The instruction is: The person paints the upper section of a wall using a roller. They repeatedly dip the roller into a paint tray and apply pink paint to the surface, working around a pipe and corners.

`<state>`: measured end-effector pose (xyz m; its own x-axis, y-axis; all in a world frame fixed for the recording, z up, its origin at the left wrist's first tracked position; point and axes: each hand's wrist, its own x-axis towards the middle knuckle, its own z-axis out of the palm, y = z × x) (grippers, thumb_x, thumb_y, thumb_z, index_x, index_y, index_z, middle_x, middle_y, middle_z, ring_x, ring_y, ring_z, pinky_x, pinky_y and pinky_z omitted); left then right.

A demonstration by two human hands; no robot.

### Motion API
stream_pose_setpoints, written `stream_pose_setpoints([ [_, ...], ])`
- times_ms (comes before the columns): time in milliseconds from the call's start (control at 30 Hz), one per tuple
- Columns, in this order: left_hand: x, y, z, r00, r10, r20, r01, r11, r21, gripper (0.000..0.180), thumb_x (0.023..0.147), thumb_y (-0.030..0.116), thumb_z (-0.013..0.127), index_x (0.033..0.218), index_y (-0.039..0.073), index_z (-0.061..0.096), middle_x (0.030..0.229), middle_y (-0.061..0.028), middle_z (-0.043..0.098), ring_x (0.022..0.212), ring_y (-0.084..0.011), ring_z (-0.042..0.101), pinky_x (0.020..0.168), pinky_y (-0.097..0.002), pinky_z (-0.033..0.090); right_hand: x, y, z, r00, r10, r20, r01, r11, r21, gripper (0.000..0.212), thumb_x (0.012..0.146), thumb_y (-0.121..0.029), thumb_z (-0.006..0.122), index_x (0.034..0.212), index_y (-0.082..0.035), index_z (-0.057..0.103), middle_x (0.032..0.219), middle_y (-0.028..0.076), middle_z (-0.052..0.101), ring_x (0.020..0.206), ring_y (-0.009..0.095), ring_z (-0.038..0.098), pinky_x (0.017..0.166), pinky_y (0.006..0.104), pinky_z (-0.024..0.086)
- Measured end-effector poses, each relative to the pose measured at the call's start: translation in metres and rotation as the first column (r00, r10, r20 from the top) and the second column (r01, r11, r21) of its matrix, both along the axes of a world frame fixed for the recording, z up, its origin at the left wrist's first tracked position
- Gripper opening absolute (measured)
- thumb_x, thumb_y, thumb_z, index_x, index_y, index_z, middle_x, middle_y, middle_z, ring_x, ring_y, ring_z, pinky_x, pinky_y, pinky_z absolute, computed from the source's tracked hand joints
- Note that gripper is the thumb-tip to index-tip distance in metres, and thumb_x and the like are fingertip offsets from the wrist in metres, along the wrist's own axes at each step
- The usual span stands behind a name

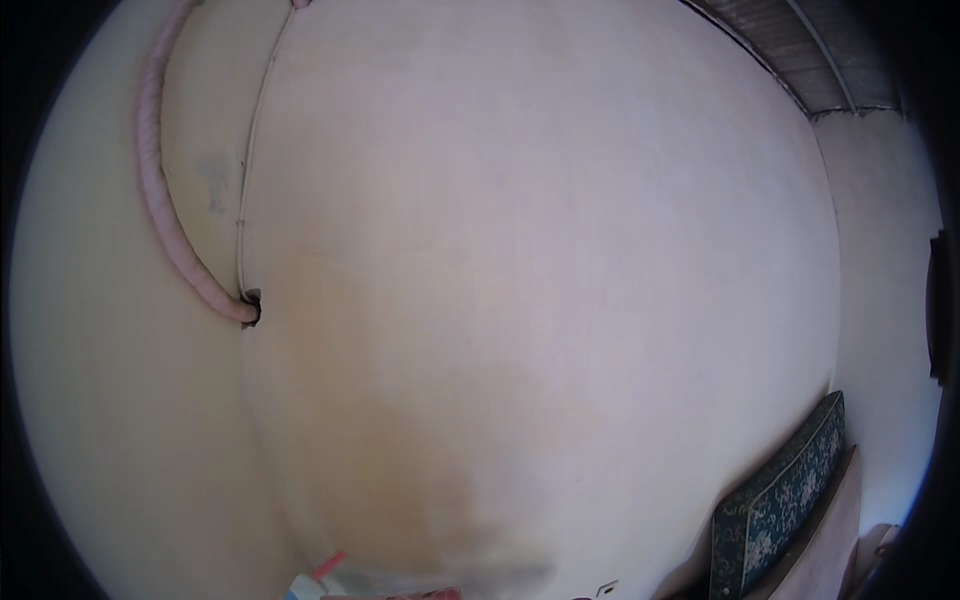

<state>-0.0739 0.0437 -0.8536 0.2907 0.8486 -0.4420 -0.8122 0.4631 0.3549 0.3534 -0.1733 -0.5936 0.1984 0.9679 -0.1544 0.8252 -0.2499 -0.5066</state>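
Neither of my hands shows in the head view, and no forearm comes in from the lower edge. A pale, stained wall (560, 250) fills most of the picture. At its lower edge, left of the middle, a red stick-like piece (328, 566) rises beside a white and light-blue thing (302, 588), both cut off by the frame. To their right a strip of reddish, fabric-like material (430, 594) just shows. Too little of these is visible to name them.
A thick wrapped pipe (153, 160) bends into a wall hole (252, 308); a thin cable (251, 130) runs beside it. At lower right a dark floral mattress (780, 500) leans near a brown board (825, 535). A socket (607, 588) is low. Corrugated roofing (830, 50) shows above.
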Motion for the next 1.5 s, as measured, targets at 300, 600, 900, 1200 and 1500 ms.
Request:
stream_pose_setpoints([
  [300,0.003,-0.01,0.032,0.999,-0.022,-0.032,0.024,0.998,0.062,0.046,0.068,0.024,0.066,0.108,0.002,0.057,0.097,-0.0121,0.062,0.085,-0.0325,0.06,0.072,-0.0488,0.054,-0.001,-0.023,-0.011,1.0,-0.003,-0.024,0.003,1.0,0.01,0.034,0.07,-0.039,0.072,0.091,-0.013,0.064,0.082,0.011,0.066,0.076,0.027,0.064,0.072,0.0387,0.051],
  [600,0.01,-0.002,0.075,0.991,-0.081,-0.107,0.098,0.981,0.165,0.047,0.069,0.028,0.061,0.113,0.01,0.055,0.099,-0.0072,0.062,0.09,-0.0247,0.059,0.073,-0.0439,0.051,0.026,-0.046,-0.034,1.0,0.015,0.008,-0.015,0.999,0.037,0.035,0.069,-0.04,0.071,0.092,-0.014,0.065,0.08,0.009,0.067,0.073,0.026,0.064,0.069,0.0357,0.052],
  [900,0.034,0.007,0.089,0.972,-0.107,-0.208,0.137,0.981,0.139,0.052,0.067,0.033,0.059,0.114,0.011,0.051,0.101,-0.0055,0.059,0.089,-0.0235,0.057,0.068,-0.0407,0.045,0.037,-0.03,0.04,0.996,0.005,0.093,-0.008,1.0,0.025,0.035,0.067,-0.028,0.077,0.09,-0.004,0.063,0.073,0.011,0.063,0.063,0.023,0.062,0.058,0.0337,0.05],
  [1200,0.014,0.001,0.099,0.963,-0.128,-0.236,0.165,0.975,0.145,0.057,0.069,0.032,0.058,0.12,0.008,0.048,0.112,-0.0101,0.056,0.102,-0.0272,0.054,0.082,-0.0489,0.043,0.032,0.042,0.077,0.979,0.192,0.07,-0.173,0.961,-0.214,0.03,0.064,-0.019,0.076,0.084,-0.002,0.063,0.064,0.01,0.061,0.058,0.02,0.059,0.059,0.0302,0.048],
  [1500,0.015,0.005,0.096,0.96,-0.161,-0.228,0.197,0.969,0.146,0.057,0.07,0.03,0.057,0.121,0.008,0.048,0.115,-0.0094,0.056,0.104,-0.0275,0.055,0.083,-0.0498,0.043,0.037,0.088,0.074,0.926,0.365,0.095,-0.335,0.911,-0.241,0.027,0.064,-0.019,0.072,0.084,-0.002,0.065,0.073,0.014,0.065,0.067,0.026,0.064,0.064,0.0336,0.051],
])
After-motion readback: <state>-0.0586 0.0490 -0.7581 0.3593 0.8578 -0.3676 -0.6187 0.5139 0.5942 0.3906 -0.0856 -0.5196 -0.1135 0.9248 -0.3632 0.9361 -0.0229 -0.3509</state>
